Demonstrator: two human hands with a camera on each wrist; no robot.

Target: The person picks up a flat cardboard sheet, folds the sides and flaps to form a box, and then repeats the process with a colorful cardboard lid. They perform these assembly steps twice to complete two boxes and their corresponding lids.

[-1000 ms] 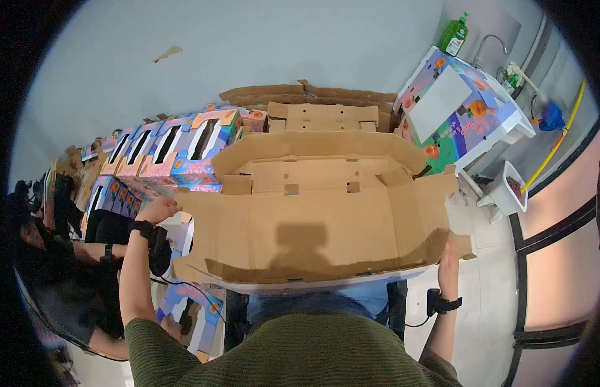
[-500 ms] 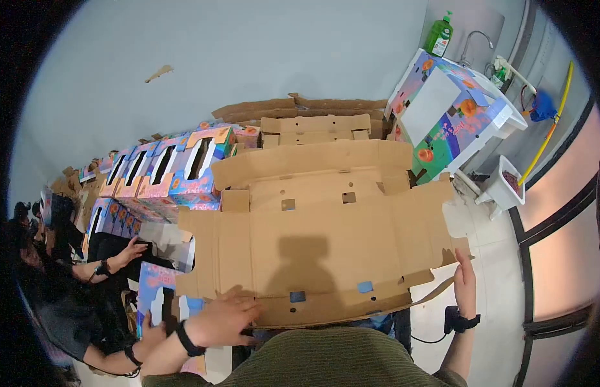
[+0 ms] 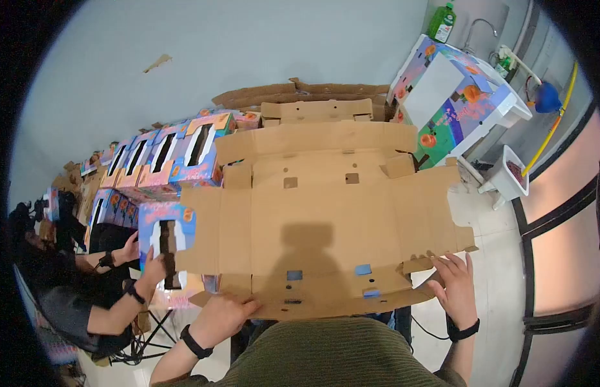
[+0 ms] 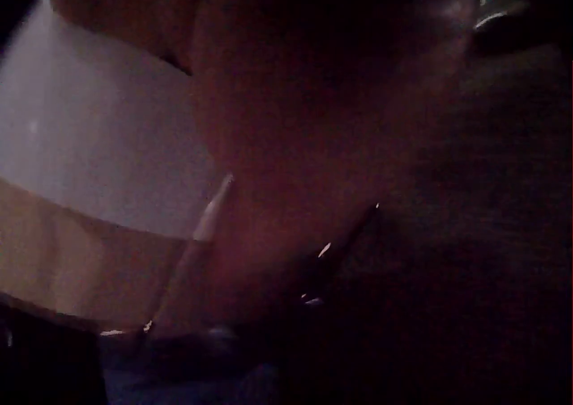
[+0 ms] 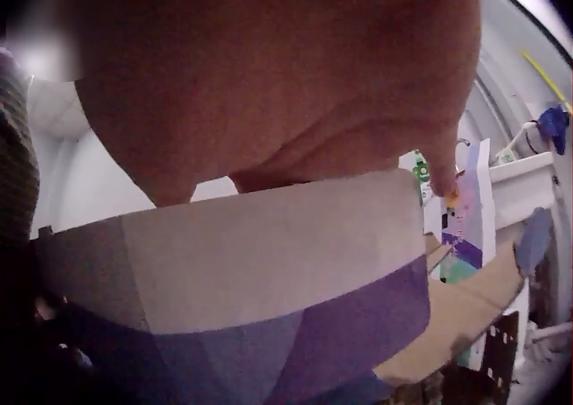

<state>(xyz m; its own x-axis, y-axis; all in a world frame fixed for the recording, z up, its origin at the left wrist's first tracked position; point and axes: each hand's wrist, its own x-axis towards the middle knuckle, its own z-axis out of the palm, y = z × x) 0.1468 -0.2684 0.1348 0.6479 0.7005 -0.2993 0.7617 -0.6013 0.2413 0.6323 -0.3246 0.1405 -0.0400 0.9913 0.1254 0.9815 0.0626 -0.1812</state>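
A large unfolded cardboard box (image 3: 326,213) lies in front of me, plain brown inside up, with slots and cut-outs along its folds. My left hand (image 3: 222,317) grips the near edge at its left end, the fingers bent over the board. At the near right corner my right hand (image 3: 456,290) spreads its fingers on the side flap, thumb apart beside the near flap's end. The right wrist view shows the flap's outer face (image 5: 286,262), pale above and purple below, under that hand. The left wrist view is dark, and the left fingertips are hidden there.
Printed fruit boxes (image 3: 161,158) stand in a row at the left. A seated person's hands (image 3: 152,274) hold another printed box (image 3: 155,219) close by. More flattened cardboard (image 3: 313,109) leans behind. At the right are a sink (image 3: 516,113) and a white basin (image 3: 506,177).
My left hand left the board's far left side and came to the near edge. The near flap swung down flatter toward me. My right hand moved onto the right corner. The other person raised a printed box.
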